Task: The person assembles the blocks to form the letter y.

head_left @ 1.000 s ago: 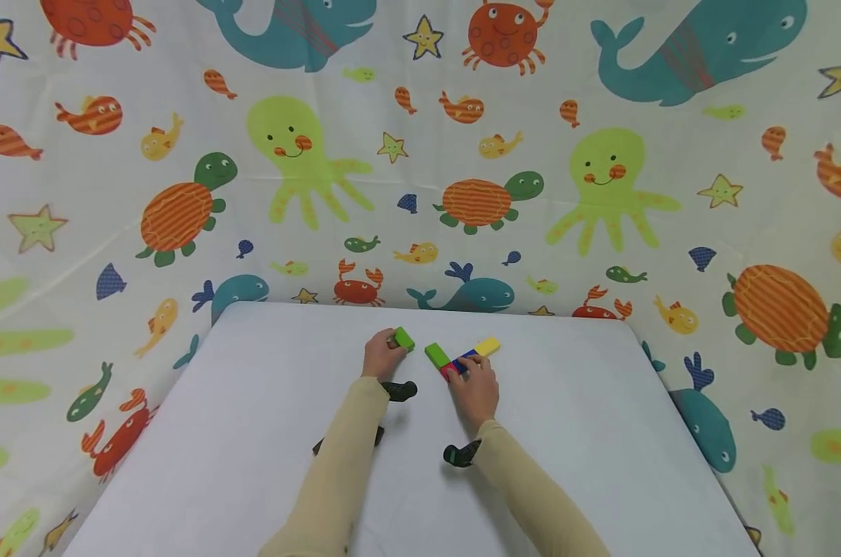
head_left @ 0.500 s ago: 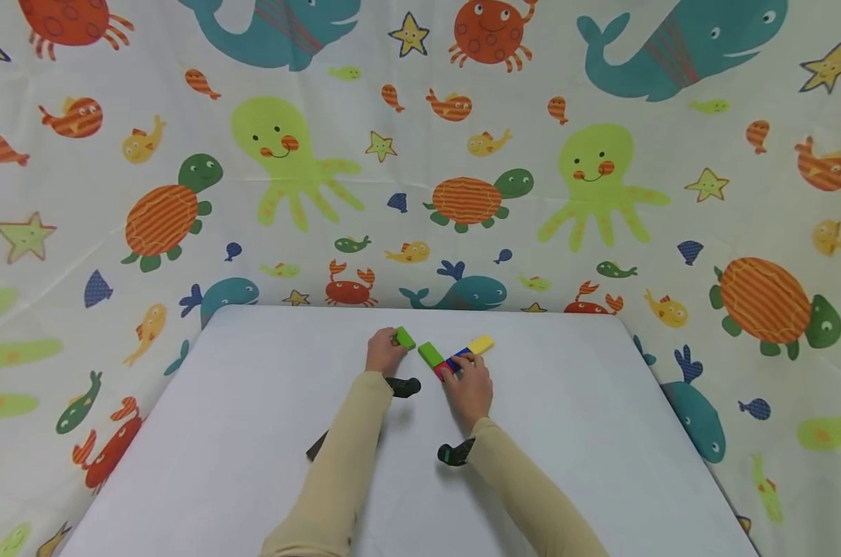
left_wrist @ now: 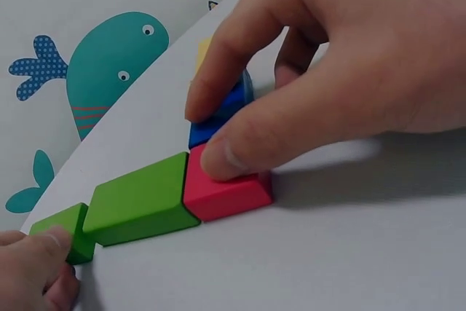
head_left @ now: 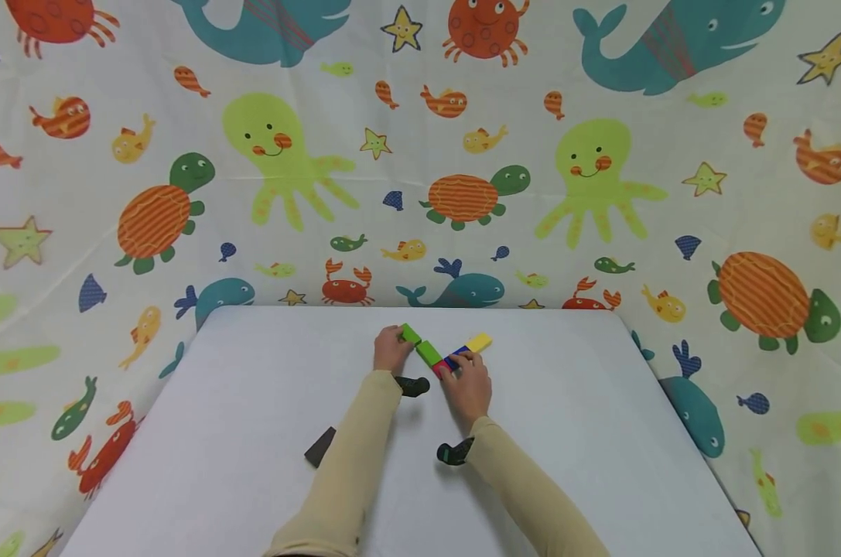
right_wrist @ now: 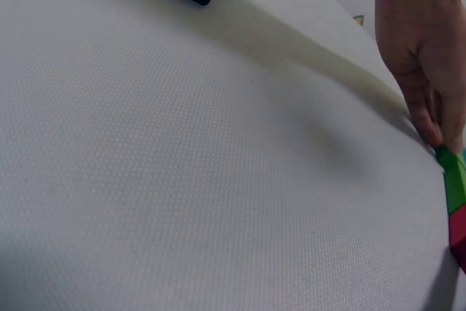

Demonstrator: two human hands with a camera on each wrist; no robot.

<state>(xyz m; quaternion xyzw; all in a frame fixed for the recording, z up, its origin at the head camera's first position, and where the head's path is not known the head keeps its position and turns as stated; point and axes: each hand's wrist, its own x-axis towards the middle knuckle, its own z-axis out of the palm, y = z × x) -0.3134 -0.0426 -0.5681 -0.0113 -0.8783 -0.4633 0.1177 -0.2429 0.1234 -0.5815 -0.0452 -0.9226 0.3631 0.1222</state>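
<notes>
In the head view, my left hand pinches a small green block at the far end of a row. That block's end is right at a second green block, which abuts a red block. From the red one, a blue block and a yellow block run off at an angle, making a V. My right hand holds the corner of the V: in the left wrist view its thumb lies on the red block and a curved finger on the blue one, partly covering both.
Left of my left forearm lies a dark flat rectangle on the white table. Black devices are strapped at both wrists. A cloth printed with sea animals hangs behind the table's back edge.
My left hand has moved slightly right with its green block, bringing it up to the end of the second green block. My right hand stays on the red and blue blocks.
</notes>
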